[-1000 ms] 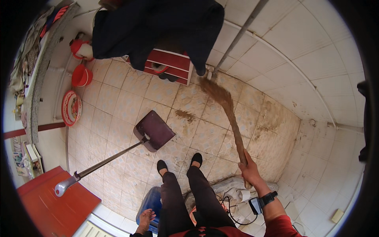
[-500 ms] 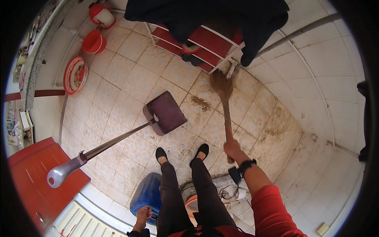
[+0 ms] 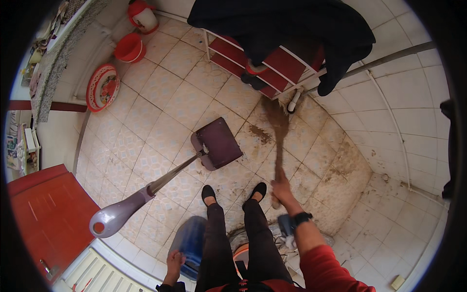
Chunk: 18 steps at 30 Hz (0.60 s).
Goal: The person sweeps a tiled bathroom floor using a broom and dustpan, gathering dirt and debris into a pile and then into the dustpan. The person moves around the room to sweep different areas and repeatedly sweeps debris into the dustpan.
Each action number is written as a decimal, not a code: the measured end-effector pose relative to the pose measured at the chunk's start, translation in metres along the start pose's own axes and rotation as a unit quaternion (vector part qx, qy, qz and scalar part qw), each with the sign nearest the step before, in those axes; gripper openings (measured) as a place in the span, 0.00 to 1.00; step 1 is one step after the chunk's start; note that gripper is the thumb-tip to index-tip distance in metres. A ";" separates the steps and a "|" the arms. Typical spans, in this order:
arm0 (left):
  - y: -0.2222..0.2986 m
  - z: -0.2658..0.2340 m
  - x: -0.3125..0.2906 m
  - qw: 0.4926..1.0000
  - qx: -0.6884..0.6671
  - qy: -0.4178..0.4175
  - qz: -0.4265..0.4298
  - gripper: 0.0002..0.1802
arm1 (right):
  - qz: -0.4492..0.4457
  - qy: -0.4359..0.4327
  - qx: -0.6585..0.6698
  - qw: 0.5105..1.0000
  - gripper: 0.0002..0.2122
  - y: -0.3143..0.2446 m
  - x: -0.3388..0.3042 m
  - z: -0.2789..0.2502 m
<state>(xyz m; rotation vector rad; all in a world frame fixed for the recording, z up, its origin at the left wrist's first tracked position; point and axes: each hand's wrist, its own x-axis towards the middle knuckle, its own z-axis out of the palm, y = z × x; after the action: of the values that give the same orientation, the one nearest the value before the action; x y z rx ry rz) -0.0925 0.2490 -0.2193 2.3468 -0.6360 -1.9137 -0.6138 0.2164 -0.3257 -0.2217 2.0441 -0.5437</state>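
Note:
My right hand (image 3: 283,190) is closed round the handle of a brown broom (image 3: 279,141). Its bristles rest on the tiled floor below the rack's near corner, blurred by motion. Left of the bristles lies a patch of brown dirt (image 3: 261,134). A long-handled purple dustpan (image 3: 221,146) is further left, its pan on the floor and its handle slanting up toward the lower left. Beside my leg hangs my left hand (image 3: 175,259), fingers curled, with nothing seen in them. It is just over a blue plastic container (image 3: 194,238) and apart from the dustpan.
A red-shelved rack (image 3: 287,65) under a dark cloth (image 3: 277,22) stands at the far side. A white pipe (image 3: 295,101) meets the floor next to it. Along the left wall are a patterned basin (image 3: 92,90), a red bucket (image 3: 129,47) and a thermos (image 3: 143,19). An orange bucket (image 3: 241,253) is behind my feet.
The broom's bristles have swept back from the rack, nearer to the dirt patch, with my right hand still on the handle. The whole view has shifted slightly.

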 end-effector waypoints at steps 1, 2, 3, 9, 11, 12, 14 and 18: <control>0.014 0.002 0.003 0.999 0.006 0.009 0.034 0.18 | -0.011 0.008 -0.025 1.000 0.34 -0.007 0.012 0.029; 0.032 0.007 0.006 0.997 0.010 0.015 0.069 0.18 | -0.014 0.004 -0.031 0.999 0.35 -0.009 0.014 0.054; 0.051 0.013 0.008 0.996 -0.006 0.018 0.091 0.19 | 0.017 0.012 -0.045 0.999 0.36 -0.010 0.013 0.075; 0.180 0.044 0.011 0.966 0.010 -0.001 0.260 0.25 | -0.018 -0.048 -0.102 0.993 0.35 -0.007 -0.057 0.081; 0.221 0.054 0.006 0.950 0.029 -0.028 0.309 0.29 | -0.023 -0.046 -0.053 0.997 0.34 -0.010 -0.090 0.057; 0.240 0.060 0.003 0.927 0.069 -0.032 0.366 0.31 | -0.021 -0.043 -0.017 0.999 0.34 -0.011 -0.105 0.043; 0.279 0.073 -0.006 0.875 0.154 -0.013 0.458 0.38 | 0.013 -0.035 0.027 0.999 0.33 -0.012 -0.127 0.024; 0.335 0.101 -0.035 0.822 0.206 -0.058 0.527 0.43 | -0.034 0.037 0.048 0.998 0.31 -0.022 -0.109 0.020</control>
<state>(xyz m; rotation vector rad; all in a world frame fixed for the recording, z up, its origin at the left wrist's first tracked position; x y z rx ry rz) -0.2883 -0.0238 -0.1137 1.3714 -1.9733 -1.4076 -0.5427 0.2313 -0.2391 -0.2163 2.0817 -0.7002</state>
